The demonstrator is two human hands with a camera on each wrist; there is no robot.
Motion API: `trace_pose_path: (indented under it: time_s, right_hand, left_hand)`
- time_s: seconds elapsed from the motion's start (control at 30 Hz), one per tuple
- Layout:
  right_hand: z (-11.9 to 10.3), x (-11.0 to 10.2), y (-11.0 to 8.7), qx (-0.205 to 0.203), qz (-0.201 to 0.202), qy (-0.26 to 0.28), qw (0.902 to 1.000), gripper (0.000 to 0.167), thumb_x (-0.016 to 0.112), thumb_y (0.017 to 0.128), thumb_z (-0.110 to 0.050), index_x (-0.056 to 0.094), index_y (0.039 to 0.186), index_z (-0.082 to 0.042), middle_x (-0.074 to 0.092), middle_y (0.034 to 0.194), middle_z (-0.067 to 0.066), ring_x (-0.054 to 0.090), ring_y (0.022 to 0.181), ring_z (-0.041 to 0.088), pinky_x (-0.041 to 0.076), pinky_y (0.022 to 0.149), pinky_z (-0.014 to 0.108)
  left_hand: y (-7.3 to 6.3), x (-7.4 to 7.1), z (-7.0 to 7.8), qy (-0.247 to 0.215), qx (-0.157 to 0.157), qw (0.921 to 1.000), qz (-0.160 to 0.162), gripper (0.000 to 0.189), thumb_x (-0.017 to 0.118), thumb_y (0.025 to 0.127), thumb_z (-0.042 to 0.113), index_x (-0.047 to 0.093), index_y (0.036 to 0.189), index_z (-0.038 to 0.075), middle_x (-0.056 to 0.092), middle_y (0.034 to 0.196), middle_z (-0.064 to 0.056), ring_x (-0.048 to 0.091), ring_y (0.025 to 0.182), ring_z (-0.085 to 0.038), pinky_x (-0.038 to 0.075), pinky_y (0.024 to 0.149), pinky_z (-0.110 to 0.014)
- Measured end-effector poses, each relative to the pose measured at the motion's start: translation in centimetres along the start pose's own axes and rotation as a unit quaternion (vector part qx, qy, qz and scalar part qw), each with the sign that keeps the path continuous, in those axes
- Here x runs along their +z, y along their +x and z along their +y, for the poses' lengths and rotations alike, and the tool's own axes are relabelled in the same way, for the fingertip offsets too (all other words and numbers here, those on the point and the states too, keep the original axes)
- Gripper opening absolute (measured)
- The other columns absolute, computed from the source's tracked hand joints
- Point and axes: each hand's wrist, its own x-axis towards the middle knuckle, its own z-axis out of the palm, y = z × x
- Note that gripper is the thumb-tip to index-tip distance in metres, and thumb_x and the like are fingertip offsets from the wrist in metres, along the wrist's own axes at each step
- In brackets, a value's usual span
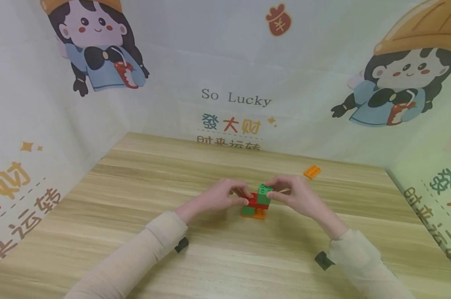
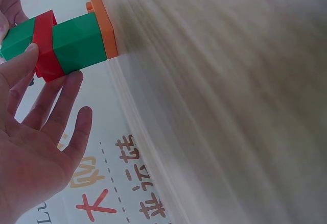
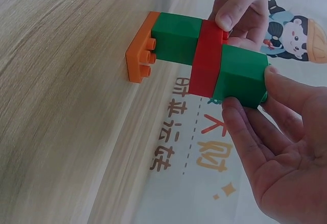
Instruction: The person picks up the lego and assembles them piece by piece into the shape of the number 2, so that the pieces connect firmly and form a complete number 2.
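A small stack of toy building bricks stands on the table between both hands. At its base lies an orange plate [image 3: 134, 55] with bare studs on one side. On the plate's other side sits a lower green brick [image 3: 177, 36]. A flat red brick [image 3: 205, 60] bridges over it, and an upper green brick [image 3: 240, 73] stands on the red brick's right end. My left hand [image 1: 222, 195] pinches the red brick at its left end between thumb and fingers. With thumb and fingertips, my right hand [image 1: 296, 193] grips the upper green brick.
Another orange plate [image 1: 312, 172] lies on the wooden table [image 1: 154, 178], behind and to the right of the stack. A printed cloth [image 1: 165, 83] hangs around the back and sides. Black wrist pieces [image 1: 324, 261] show under the sleeves.
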Motion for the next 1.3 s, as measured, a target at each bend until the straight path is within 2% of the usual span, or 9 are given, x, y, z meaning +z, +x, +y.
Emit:
trace_pose_path:
  time_s: [0.2, 0.37, 0.83, 1.3]
  right_hand:
    - [-0.02, -0.1, 0.13, 0.0, -0.002, 0.001, 1.0, 0.023, 0.071, 0.091, -0.014, 0.07, 0.112, -0.005, 0.074, 0.109, 0.012, 0.071, 0.097, 0.023, 0.061, 0.082, 0.034]
    - [0.09, -0.1, 0.11, 0.0, -0.001, -0.001, 1.0, 0.024, 0.07, 0.091, -0.015, 0.07, 0.113, -0.005, 0.074, 0.11, 0.012, 0.071, 0.098, 0.022, 0.06, 0.082, 0.03]
    - [0.4, 0.18, -0.1, -0.003, 0.002, 0.014, 0.9999, 0.026, 0.07, 0.091, -0.014, 0.069, 0.115, -0.004, 0.073, 0.11, 0.013, 0.071, 0.096, 0.022, 0.06, 0.08, 0.027]
    - [0.52, 0.35, -0.2, -0.004, 0.006, 0.024, 0.9997, 0.026, 0.07, 0.092, -0.014, 0.069, 0.116, -0.004, 0.073, 0.11, 0.013, 0.07, 0.096, 0.022, 0.06, 0.08, 0.026]
  left_hand:
    - [-0.05, -0.15, 0.05, 0.013, 0.005, 0.9999, 0.001, 0.015, 0.072, 0.09, 0.016, 0.069, 0.105, 0.015, 0.073, 0.109, 0.0, 0.067, 0.102, -0.013, 0.054, 0.097, -0.034]
    - [-0.18, -0.26, 0.24, 0.017, 0.004, 0.9999, 0.002, 0.016, 0.071, 0.09, 0.017, 0.068, 0.106, 0.017, 0.073, 0.111, 0.002, 0.067, 0.103, -0.013, 0.054, 0.097, -0.037]
    - [-0.31, 0.0, 0.15, 0.005, -0.009, 0.9999, 0.006, 0.017, 0.072, 0.09, 0.017, 0.068, 0.106, 0.019, 0.073, 0.111, 0.003, 0.067, 0.103, -0.014, 0.053, 0.097, -0.043]
    - [-0.47, -0.14, 0.46, -0.005, -0.019, 0.9998, 0.007, 0.016, 0.072, 0.089, 0.018, 0.069, 0.105, 0.02, 0.073, 0.11, 0.003, 0.066, 0.101, -0.012, 0.053, 0.096, -0.041]
